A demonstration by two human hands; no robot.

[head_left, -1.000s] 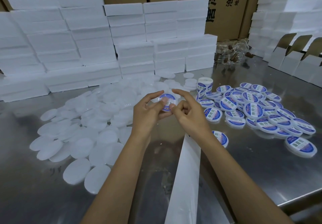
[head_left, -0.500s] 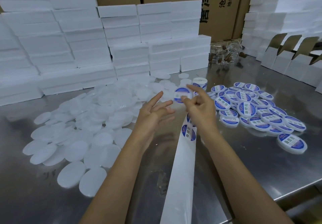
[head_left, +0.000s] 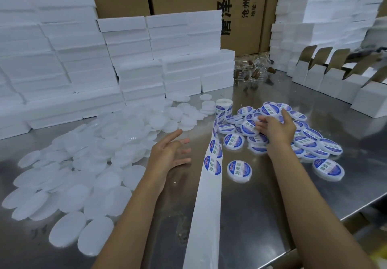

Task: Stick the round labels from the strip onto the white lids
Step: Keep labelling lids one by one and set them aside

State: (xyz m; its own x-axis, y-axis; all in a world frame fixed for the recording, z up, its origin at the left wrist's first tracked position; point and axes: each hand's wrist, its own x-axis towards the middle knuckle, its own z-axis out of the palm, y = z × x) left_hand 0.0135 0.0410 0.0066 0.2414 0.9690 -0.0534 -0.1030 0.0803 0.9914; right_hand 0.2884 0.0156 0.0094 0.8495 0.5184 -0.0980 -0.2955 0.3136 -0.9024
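steel table [head_left: 261,216]: two open hands, left hand [head_left: 167,155], right hand [head_left: 276,129]; one strip [head_left: 206,195].

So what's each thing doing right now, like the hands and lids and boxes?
left hand: open, holding nothing
right hand: fingers spread over the labelled lids
plain lids: unlabelled, heaped
label strip: unrolled, lower part bare
label roll: upright
folded boxes: flaps open

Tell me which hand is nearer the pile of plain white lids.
Left. The left hand hovers open just right of the plain lids; the right hand is farther right, over the labelled lids.
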